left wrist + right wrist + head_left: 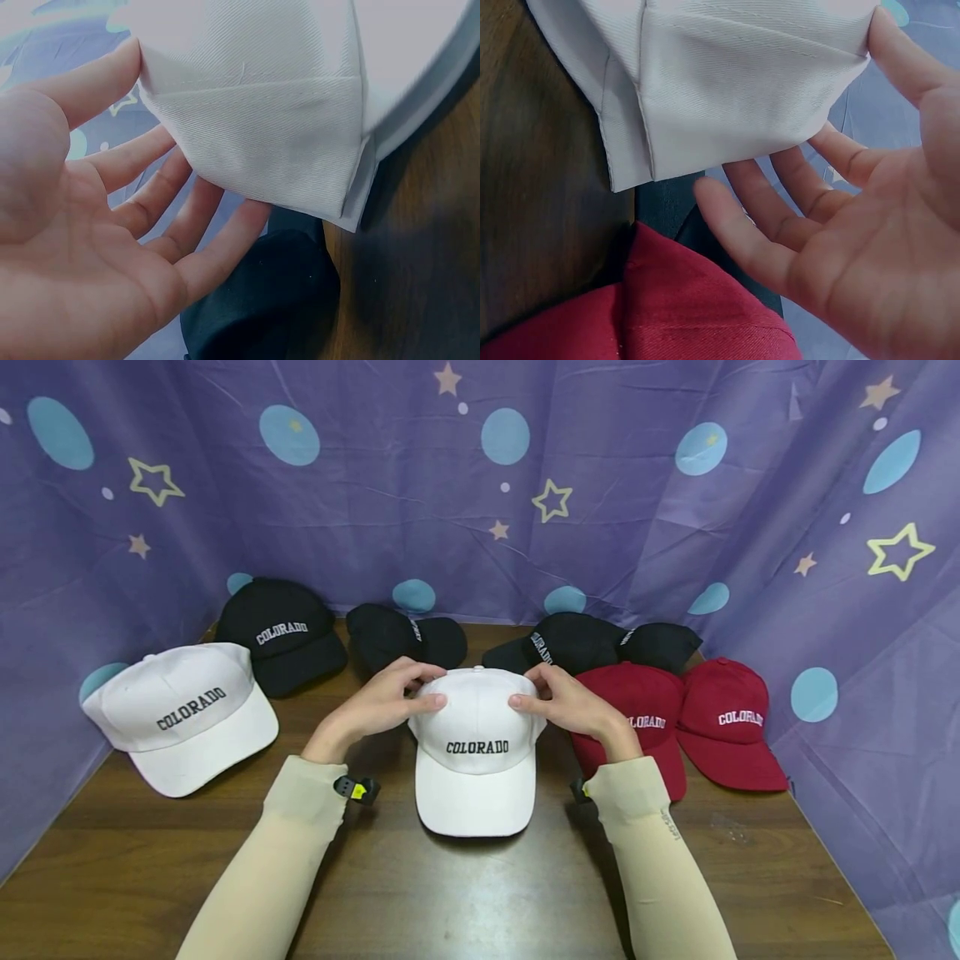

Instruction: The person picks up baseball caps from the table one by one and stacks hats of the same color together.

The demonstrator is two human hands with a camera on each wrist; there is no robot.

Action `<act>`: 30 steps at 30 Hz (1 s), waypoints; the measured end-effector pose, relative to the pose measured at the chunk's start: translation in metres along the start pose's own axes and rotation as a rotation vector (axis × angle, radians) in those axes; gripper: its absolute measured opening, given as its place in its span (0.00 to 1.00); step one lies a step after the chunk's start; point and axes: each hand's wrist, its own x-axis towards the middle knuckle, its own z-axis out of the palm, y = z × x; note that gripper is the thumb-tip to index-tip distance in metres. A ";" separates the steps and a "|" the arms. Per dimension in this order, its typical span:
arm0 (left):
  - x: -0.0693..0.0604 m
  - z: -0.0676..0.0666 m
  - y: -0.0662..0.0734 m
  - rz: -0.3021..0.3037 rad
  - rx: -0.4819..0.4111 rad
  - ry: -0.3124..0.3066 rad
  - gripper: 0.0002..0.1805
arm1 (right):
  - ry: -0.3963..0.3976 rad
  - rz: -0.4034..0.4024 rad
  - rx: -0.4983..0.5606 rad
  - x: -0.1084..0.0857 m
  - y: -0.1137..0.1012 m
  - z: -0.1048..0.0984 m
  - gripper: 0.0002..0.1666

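Left hand [381,700], right hand [576,703] apart, both pinch white round cloth cap [478,710]. Weak pinch might drop it; right hand might bump nearest red round cloth cap [648,697].

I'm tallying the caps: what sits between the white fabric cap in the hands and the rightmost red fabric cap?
Another red fabric cap, partly hidden by the right hand, shows there in the head view.

My head feed looks forward and down over the table [450,893] toward the curtain [405,527], set well back. My 2 wrist feeds sit close in, 1 looking across the left hand [90,244], 1 across the right hand [866,232], at opposite sides of the white cap [477,768] all 3 share.
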 end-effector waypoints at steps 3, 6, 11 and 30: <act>0.000 0.000 0.001 -0.002 0.000 -0.005 0.30 | 0.000 0.004 0.007 0.000 0.000 0.000 0.28; 0.000 0.001 0.001 -0.009 -0.004 -0.009 0.31 | -0.001 0.013 0.020 -0.001 0.000 0.001 0.29; 0.002 0.002 0.001 -0.021 -0.001 -0.009 0.35 | 0.000 0.016 0.031 -0.002 0.000 0.002 0.29; 0.002 0.006 0.002 -0.015 -0.008 0.016 0.33 | 0.043 0.008 0.012 0.002 0.003 0.006 0.29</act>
